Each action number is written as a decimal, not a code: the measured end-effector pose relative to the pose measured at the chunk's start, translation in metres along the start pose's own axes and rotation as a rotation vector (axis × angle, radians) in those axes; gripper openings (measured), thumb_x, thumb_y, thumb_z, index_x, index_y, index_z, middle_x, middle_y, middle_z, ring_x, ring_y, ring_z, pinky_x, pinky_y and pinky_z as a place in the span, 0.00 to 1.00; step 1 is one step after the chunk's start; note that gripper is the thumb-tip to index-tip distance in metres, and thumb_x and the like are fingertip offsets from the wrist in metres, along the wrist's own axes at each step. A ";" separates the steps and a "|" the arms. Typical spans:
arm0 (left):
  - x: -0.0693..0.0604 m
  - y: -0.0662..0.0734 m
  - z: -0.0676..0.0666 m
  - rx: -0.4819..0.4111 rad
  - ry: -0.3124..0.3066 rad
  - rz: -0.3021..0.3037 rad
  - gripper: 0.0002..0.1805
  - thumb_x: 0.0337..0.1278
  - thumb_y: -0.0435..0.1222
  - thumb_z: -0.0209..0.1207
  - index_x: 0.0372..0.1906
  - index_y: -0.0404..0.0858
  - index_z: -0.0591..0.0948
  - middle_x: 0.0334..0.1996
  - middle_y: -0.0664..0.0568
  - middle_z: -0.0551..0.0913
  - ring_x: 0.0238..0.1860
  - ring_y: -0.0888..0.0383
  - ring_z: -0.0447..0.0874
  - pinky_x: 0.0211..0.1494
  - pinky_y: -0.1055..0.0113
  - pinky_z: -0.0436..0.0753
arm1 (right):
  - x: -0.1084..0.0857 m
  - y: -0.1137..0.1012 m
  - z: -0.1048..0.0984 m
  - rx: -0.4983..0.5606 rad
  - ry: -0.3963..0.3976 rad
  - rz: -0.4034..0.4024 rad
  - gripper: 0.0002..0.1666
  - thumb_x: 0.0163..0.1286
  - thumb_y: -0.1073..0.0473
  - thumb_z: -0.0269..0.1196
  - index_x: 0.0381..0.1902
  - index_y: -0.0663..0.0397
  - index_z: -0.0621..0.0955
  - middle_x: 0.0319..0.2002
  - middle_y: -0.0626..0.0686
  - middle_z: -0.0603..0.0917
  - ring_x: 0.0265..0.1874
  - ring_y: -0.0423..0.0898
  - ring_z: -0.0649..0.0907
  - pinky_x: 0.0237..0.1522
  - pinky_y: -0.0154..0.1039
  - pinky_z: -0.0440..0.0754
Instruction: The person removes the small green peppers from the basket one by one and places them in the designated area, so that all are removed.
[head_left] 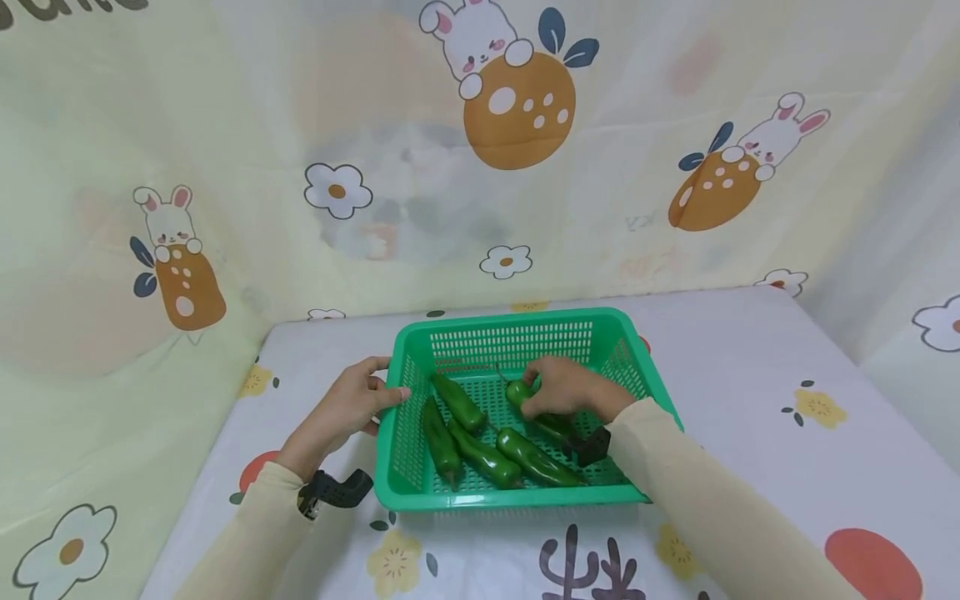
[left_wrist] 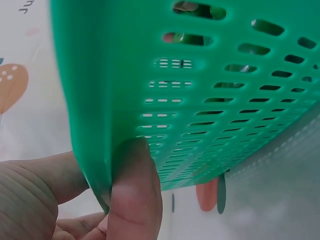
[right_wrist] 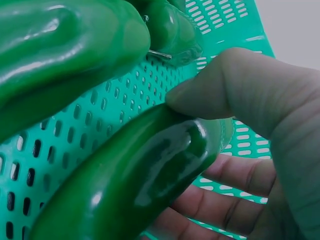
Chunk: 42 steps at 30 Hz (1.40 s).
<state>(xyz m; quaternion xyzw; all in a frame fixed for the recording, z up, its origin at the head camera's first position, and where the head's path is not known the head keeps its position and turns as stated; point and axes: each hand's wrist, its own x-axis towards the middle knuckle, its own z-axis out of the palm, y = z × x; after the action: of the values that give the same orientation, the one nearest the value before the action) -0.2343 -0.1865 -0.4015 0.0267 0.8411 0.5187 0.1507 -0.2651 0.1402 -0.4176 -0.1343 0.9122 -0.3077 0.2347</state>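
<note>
A green plastic basket [head_left: 510, 502] with slotted walls stands on the table, several green peppers lying inside. My left hand [head_left: 351, 404] grips its left rim, the thumb over the edge; the left wrist view shows finger and thumb pinching the basket wall [left_wrist: 90, 100]. Inside the basket, toward the right, my right hand [head_left: 566, 390] holds a green pepper [right_wrist: 130, 175] between thumb and fingers. Other peppers, such as one long pepper [head_left: 536, 458] at the front and another pepper [head_left: 441, 442] at the left, rest on the basket floor. The palm partly hides the held pepper.
A pale patterned cloth [head_left: 750, 358] covers the table around the basket. Behind it hangs a cream curtain [head_left: 600, 225] printed with rabbits and flowers. Each wrist carries a black camera mount; the left mount [head_left: 341, 490] sits just outside the basket.
</note>
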 end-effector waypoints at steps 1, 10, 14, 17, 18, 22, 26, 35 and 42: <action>0.000 0.001 0.000 0.000 -0.001 0.003 0.35 0.72 0.33 0.64 0.77 0.30 0.64 0.42 0.37 0.83 0.34 0.51 0.92 0.34 0.53 0.93 | -0.001 0.000 -0.001 0.000 0.006 0.000 0.33 0.62 0.57 0.71 0.64 0.61 0.79 0.49 0.57 0.83 0.20 0.44 0.75 0.23 0.42 0.81; -0.001 0.003 0.001 0.018 0.002 0.001 0.34 0.72 0.33 0.63 0.76 0.29 0.64 0.42 0.37 0.84 0.33 0.51 0.91 0.33 0.54 0.92 | -0.002 0.003 -0.004 0.025 0.022 -0.019 0.34 0.60 0.57 0.71 0.65 0.61 0.79 0.50 0.56 0.84 0.23 0.44 0.77 0.23 0.40 0.82; -0.001 0.005 0.002 0.011 -0.006 0.005 0.34 0.72 0.33 0.63 0.76 0.29 0.64 0.41 0.37 0.85 0.32 0.51 0.92 0.33 0.54 0.92 | -0.006 0.004 -0.007 0.041 0.037 -0.023 0.36 0.59 0.58 0.71 0.65 0.63 0.78 0.50 0.57 0.85 0.25 0.46 0.79 0.25 0.43 0.83; 0.001 0.005 0.003 0.007 -0.012 0.003 0.34 0.72 0.33 0.63 0.76 0.29 0.63 0.41 0.37 0.85 0.32 0.50 0.92 0.33 0.54 0.92 | -0.011 0.003 -0.012 0.066 0.055 -0.024 0.36 0.58 0.58 0.70 0.66 0.63 0.78 0.47 0.56 0.86 0.26 0.46 0.80 0.26 0.44 0.84; 0.001 0.005 0.004 0.011 -0.012 0.002 0.34 0.72 0.33 0.63 0.76 0.29 0.63 0.41 0.37 0.85 0.32 0.50 0.92 0.33 0.54 0.92 | -0.013 0.003 -0.015 0.077 0.061 -0.025 0.37 0.59 0.58 0.70 0.66 0.63 0.78 0.48 0.56 0.85 0.27 0.46 0.80 0.27 0.45 0.85; 0.001 0.005 0.003 0.019 -0.010 -0.003 0.35 0.72 0.33 0.64 0.76 0.30 0.63 0.42 0.36 0.85 0.32 0.50 0.92 0.33 0.54 0.92 | -0.022 0.006 -0.027 0.094 0.088 -0.041 0.37 0.60 0.57 0.68 0.67 0.63 0.77 0.48 0.57 0.85 0.28 0.46 0.80 0.28 0.44 0.85; 0.001 0.005 0.001 0.028 -0.012 -0.008 0.35 0.72 0.34 0.64 0.76 0.29 0.63 0.43 0.36 0.85 0.32 0.50 0.92 0.33 0.54 0.92 | -0.037 0.010 -0.043 0.127 0.119 -0.045 0.39 0.62 0.56 0.67 0.69 0.64 0.74 0.46 0.59 0.84 0.31 0.48 0.81 0.30 0.45 0.87; 0.001 0.009 -0.001 0.052 -0.008 -0.024 0.35 0.71 0.34 0.64 0.76 0.30 0.64 0.44 0.36 0.85 0.32 0.52 0.91 0.34 0.55 0.93 | -0.073 0.030 -0.087 0.163 0.206 -0.013 0.38 0.67 0.53 0.67 0.69 0.67 0.71 0.50 0.63 0.82 0.37 0.50 0.85 0.35 0.45 0.90; -0.002 0.009 0.001 0.045 -0.020 -0.020 0.35 0.72 0.34 0.63 0.76 0.29 0.63 0.45 0.35 0.85 0.33 0.51 0.91 0.35 0.54 0.93 | -0.091 0.059 -0.111 0.173 0.276 0.029 0.35 0.70 0.52 0.66 0.67 0.69 0.71 0.48 0.63 0.81 0.38 0.51 0.86 0.39 0.49 0.92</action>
<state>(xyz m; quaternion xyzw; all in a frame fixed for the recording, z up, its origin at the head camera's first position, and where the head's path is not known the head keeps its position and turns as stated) -0.2332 -0.1816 -0.3933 0.0269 0.8513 0.4979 0.1633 -0.2495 0.2769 -0.3456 -0.0567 0.9077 -0.3973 0.1224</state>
